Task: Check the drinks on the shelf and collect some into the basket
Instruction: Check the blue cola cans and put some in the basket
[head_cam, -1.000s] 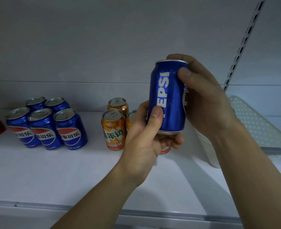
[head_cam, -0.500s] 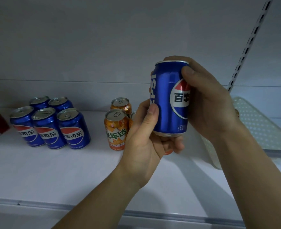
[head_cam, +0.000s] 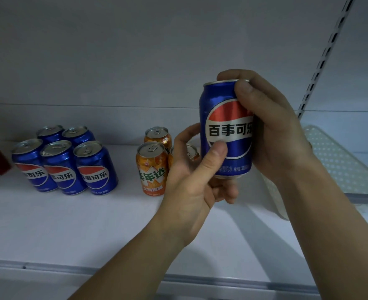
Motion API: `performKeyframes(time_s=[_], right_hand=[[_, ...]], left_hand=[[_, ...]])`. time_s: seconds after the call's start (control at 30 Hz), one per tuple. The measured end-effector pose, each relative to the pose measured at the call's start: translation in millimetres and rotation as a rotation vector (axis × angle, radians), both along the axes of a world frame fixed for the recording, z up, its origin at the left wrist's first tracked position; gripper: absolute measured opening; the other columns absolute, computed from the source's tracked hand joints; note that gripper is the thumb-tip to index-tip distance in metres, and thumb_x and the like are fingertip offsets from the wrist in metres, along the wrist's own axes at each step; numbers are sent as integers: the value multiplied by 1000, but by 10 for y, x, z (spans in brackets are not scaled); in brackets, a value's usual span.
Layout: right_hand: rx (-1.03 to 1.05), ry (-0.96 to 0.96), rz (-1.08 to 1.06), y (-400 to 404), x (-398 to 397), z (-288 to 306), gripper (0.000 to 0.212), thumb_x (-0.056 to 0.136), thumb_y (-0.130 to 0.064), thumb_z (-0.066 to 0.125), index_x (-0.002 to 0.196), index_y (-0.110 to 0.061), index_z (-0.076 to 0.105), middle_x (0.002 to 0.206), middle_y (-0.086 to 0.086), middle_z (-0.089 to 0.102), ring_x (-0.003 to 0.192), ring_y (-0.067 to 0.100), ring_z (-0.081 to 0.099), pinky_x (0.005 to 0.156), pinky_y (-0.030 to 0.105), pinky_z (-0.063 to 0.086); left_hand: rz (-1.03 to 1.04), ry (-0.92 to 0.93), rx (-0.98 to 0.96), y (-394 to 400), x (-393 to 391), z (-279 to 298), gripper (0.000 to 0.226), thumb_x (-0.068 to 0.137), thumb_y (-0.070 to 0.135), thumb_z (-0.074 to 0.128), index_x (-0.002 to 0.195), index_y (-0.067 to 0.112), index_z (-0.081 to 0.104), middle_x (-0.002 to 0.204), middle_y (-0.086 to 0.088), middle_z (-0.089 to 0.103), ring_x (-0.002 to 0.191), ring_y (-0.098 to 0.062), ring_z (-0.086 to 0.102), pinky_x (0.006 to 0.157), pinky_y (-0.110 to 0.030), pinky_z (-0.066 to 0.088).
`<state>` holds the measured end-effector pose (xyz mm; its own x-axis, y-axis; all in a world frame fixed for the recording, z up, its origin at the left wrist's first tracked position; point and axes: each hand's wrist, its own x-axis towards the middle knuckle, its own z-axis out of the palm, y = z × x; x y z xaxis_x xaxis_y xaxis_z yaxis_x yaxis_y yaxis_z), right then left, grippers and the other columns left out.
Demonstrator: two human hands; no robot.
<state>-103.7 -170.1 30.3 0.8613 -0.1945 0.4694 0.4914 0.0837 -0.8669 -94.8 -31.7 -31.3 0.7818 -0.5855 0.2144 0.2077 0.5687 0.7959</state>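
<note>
- Both hands, left hand (head_cam: pixel 191 180) and right hand (head_cam: pixel 274 131), wrap their fingers round one upright blue aluminium Pepsi can (head_cam: pixel 226 131), label facing me.
- So just checking; white perforated plastic basket (head_cam: pixel 339 161), right of the fingers, has nothing visible inside yet.

On the shelf (head_cam: pixel 48 224), five cans (head_cam: pixel 64 159) are grouped left (two behind three); three cans (head_cam: pixel 151 167) are set right of them.

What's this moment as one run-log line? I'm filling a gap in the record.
held: blue Pepsi can, upright, logo to camera | left hand: grips low | right hand: grips top | shelf: five blue, three orange cans
</note>
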Motion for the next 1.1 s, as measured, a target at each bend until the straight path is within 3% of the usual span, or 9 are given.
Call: performKeyframes(time_s=[0.1, 0.2, 0.3, 0.4, 0.47, 0.57, 0.7, 0.83, 1.1], right_hand=[[-14, 16, 42, -16, -18, 38, 32, 95, -28, 51, 118, -12, 64, 111, 7, 71, 99, 23, 68, 85, 39, 57], [-61, 26, 22, -68, -52, 91, 32, 95, -24, 50, 120, -8, 65, 118, 19, 69, 104, 27, 66, 93, 49, 51], [-58, 0, -8, -101, -78, 114, 26, 90, -19, 57, 114, -10, 65, 108, 12, 70, 99, 24, 67, 87, 44, 52], [-9, -29, -8, -114, -71, 116, 26, 88, -17, 55, 112, -10, 64, 109, 11, 68, 97, 26, 64, 85, 45, 48], [52, -44, -28, -131, -57, 119, 28, 87, -18, 53, 111, -10, 63, 110, 10, 68, 98, 28, 62, 86, 48, 47], [89, -39, -65, -168, -35, 105, 28, 86, -20, 50, 110, -13, 63, 106, 3, 71, 96, 23, 65, 83, 42, 53], [-9, 94, -117, -199, 5, 18, 37, 81, -25, 44, 111, -18, 66, 105, 3, 72, 92, 20, 67, 72, 37, 56], [-90, 255, -61, -192, 22, -59, 49, 79, -31, 39, 115, -13, 67, 101, 6, 68, 78, 15, 61, 53, 27, 45], [-12, 299, -12, -153, 41, -105, 45, 78, -31, 40, 110, -14, 67, 102, 10, 65, 77, 17, 59, 57, 30, 41]], left_hand=[[-11, 39, -3, 11, 0, 19, 58, 83, 39, 65, 133, 14, 51, 106, -12, 71, 65, -23, 59, 46, -25, 50], [-74, 98, -1, 52, 35, 37, 65, 84, 49, 60, 135, 10, 56, 115, -18, 68, 74, -26, 60, 49, -26, 53], [-91, 47, 19, 106, 74, 64, 45, 87, 54, 53, 113, 24, 75, 107, -11, 74, 81, -27, 64, 54, -29, 57], [-30, -62, 18, 147, 112, 95, 59, 78, 41, 80, 128, 20, 58, 108, -9, 74, 77, -27, 67, 56, -31, 59], [79, -212, 73, 143, 124, 84, 75, 70, 21, 82, 135, 20, 45, 114, -4, 72, 78, -21, 71, 62, -29, 59], [262, -378, 125, 122, 103, 68, 79, 70, 4, 84, 137, 16, 42, 122, -2, 67, 98, -19, 73, 73, -27, 60], [401, -469, 60, 149, 102, 125, 63, 78, 16, 76, 132, 8, 45, 120, -13, 63, 88, -19, 69, 69, -24, 57], [441, -505, 18, 183, 122, 185, 58, 82, 20, 72, 131, 6, 45, 115, -10, 63, 88, -20, 67, 67, -22, 55], [465, -468, 5, 253, 114, 225, 60, 85, 16, 71, 137, 11, 42, 115, 0, 67, 87, -15, 69, 65, -20, 55]])
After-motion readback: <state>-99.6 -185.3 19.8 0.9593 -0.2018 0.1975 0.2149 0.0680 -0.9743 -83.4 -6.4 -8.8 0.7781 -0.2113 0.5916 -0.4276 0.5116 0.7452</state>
